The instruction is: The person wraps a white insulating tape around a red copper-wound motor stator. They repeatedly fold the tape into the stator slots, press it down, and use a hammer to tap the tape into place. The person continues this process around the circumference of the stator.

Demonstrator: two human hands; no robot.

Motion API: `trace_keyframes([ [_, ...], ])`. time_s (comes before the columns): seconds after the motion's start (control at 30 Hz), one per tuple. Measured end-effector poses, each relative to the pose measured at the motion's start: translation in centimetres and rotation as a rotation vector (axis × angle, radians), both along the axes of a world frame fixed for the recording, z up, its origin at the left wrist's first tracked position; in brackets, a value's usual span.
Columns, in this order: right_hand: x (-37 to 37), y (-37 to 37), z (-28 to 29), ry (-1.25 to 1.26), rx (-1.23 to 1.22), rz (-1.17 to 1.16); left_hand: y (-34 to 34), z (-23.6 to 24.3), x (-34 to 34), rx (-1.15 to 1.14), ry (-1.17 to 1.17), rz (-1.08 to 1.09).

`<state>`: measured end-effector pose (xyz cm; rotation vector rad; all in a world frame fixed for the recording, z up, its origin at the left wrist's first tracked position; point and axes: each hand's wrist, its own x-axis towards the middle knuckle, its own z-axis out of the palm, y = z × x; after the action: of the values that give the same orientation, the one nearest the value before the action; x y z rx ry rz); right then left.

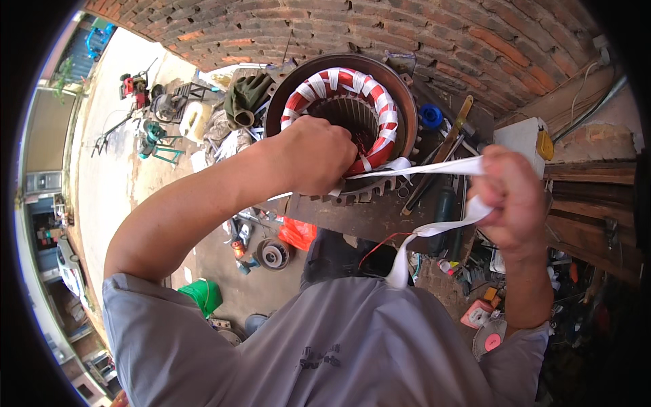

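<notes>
Apparently to keep it taut, the right hand [507,193] grips white tape [434,168] in curled fingers, right of the motor housing [407,112]; the left hand [317,154] bends over the housing's near side, fingertips hidden, hold unclear to me. Inside sits the red-and-white coil ring [388,117].

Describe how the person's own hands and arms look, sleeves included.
The left hand and right hand are bare, with no glove or watch visible. The forearms are uncovered up to short grey sleeves of a shirt with a dark marking in front.
</notes>
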<state>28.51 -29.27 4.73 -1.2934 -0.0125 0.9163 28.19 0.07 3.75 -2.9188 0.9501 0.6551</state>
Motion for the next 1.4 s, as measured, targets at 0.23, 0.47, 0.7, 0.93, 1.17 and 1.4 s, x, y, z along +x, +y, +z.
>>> trace_keyframes([
  [0.23, 3.2, -10.6, -2.4, 0.093, 0.621, -0.284, -0.4, 0.6, 0.8, 0.069, 0.067, 0.023],
  [0.47, 2.0, -7.3, -0.8, -0.188, 0.626, -0.726, -0.4, 0.9, 0.1, 0.080, 0.058, 0.087],
  [0.7, 1.7, -9.6, -3.4, -0.456, -0.272, -0.013, -0.2, 0.3, -0.3, -0.006, -0.019, 0.058],
  [0.93, 1.0, -3.4, -3.0, -1.009, -0.738, 0.731, 0.8, -0.7, -0.9, -0.070, -0.051, 0.051],
  [1.17, 2.4, 1.3, -4.8, -0.652, 0.354, 0.003, 2.0, -1.4, -1.2, -0.262, -0.182, -0.020],
  [1.4, 2.3, 5.1, -4.5, 0.265, 0.628, -0.022, 3.1, -2.8, -2.8, -0.552, -0.177, 0.217],
])
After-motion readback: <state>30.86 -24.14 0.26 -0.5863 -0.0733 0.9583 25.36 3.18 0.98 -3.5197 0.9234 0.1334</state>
